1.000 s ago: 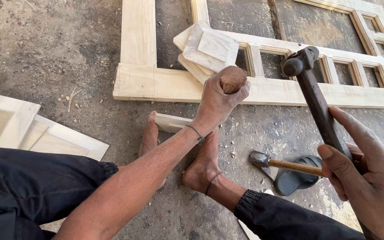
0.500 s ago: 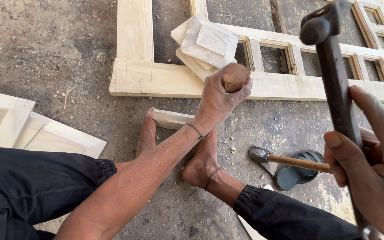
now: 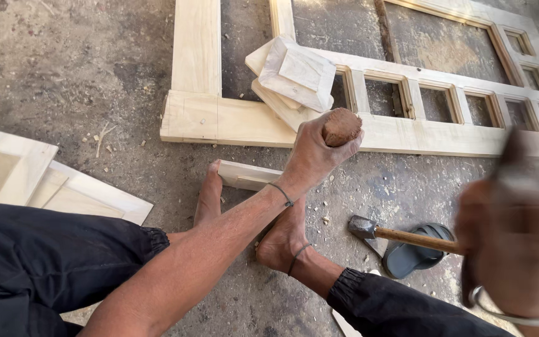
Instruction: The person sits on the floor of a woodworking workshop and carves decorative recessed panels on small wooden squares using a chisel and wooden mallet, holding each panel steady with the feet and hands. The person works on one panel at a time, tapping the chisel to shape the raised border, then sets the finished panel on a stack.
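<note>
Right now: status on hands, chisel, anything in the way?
Left hand gripping chisel handle over door frame. Right hand blurred; what it holds unclear. Spare hammer, sandal beside it.

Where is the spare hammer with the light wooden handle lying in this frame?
In the head view, the wooden-handled hammer lies on the concrete floor at lower right, its handle across a dark grey sandal, just right of the bare foot.

Bright, even daylight falls on the wooden frame (image 3: 369, 128), which stays sharp with no glare. Shadows near it are short and soft. Below and right of the frame, the right hand (image 3: 509, 249) is smeared by heavy motion blur, its outline lost. The left hand (image 3: 316, 153), just in front of the frame, is crisp.
</note>
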Motion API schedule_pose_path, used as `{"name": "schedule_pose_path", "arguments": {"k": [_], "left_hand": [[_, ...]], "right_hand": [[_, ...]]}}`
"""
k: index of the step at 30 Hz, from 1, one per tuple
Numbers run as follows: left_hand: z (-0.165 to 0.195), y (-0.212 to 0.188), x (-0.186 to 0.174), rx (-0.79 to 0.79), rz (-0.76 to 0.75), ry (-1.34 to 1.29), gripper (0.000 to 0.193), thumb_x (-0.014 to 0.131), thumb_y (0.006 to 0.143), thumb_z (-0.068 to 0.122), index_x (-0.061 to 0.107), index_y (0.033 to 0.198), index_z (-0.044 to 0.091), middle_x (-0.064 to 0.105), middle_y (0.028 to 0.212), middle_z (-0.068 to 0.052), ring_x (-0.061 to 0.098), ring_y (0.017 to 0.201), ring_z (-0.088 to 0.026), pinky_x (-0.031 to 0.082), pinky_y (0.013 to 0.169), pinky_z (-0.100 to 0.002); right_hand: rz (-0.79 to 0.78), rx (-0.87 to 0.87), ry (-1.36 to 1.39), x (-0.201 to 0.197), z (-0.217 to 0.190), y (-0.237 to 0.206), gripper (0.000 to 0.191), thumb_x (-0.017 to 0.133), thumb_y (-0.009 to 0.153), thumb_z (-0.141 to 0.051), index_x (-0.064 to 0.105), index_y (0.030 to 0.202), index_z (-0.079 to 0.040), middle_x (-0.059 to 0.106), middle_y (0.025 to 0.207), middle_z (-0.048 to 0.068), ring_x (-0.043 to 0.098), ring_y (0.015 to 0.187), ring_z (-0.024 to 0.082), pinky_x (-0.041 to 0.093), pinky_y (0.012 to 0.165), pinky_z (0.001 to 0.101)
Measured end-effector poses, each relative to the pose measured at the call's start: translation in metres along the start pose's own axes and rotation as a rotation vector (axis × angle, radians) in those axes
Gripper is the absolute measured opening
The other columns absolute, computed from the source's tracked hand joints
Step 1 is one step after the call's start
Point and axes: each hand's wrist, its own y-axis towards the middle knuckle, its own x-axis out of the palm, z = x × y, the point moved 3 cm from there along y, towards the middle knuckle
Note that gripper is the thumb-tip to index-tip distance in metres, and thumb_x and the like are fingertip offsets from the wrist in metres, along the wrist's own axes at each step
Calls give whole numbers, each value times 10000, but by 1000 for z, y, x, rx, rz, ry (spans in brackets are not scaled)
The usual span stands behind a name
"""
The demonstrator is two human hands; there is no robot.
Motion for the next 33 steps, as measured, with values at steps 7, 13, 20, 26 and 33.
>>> {"name": "schedule_pose_path", "arguments": {"k": [7,13,20,26,33], "left_hand": [[-2,3,2,-90,-44,3,266,780,886,266,717,1069,83,784,924,-27,770,814,-110,681,767,-282],[-1,6,2,-35,-60,69,260,782,890,267,710,1061,86,777,917,-25,768,840,-118,673,807,-287],[-1,4,9,31,-50,24,279,790,887,274,706,1074,85,783,947,-38,763,850,-108,668,805,-294],[-1,8,3,-23,-69,68,249,773,902,283,703,1049,94,781,903,-17,770,812,-96,675,770,-283],[3,5,5,21,-55,17,246,796,885,268,709,1048,105,778,920,-21,761,841,-107,667,805,-296]], "right_hand": [[94,117,-7,-19,-7,-11,654,683,1001,-229,507,1630,-212,609,612,64,534,393,171,414,367,356],[184,26,40,-4,4,-16,418,637,975,-216,628,1374,-91,587,635,61,557,459,134,447,435,333],[25,145,-72,-16,7,-11,578,680,987,-309,484,1529,-256,634,625,25,536,465,177,456,421,349],[161,41,191,-10,-15,-12,476,679,965,-271,522,1412,-226,630,611,9,534,453,166,445,433,328],[5,166,-133,-18,-4,-12,601,718,924,-296,532,1496,-286,611,532,39,526,395,185,441,412,357]]}}
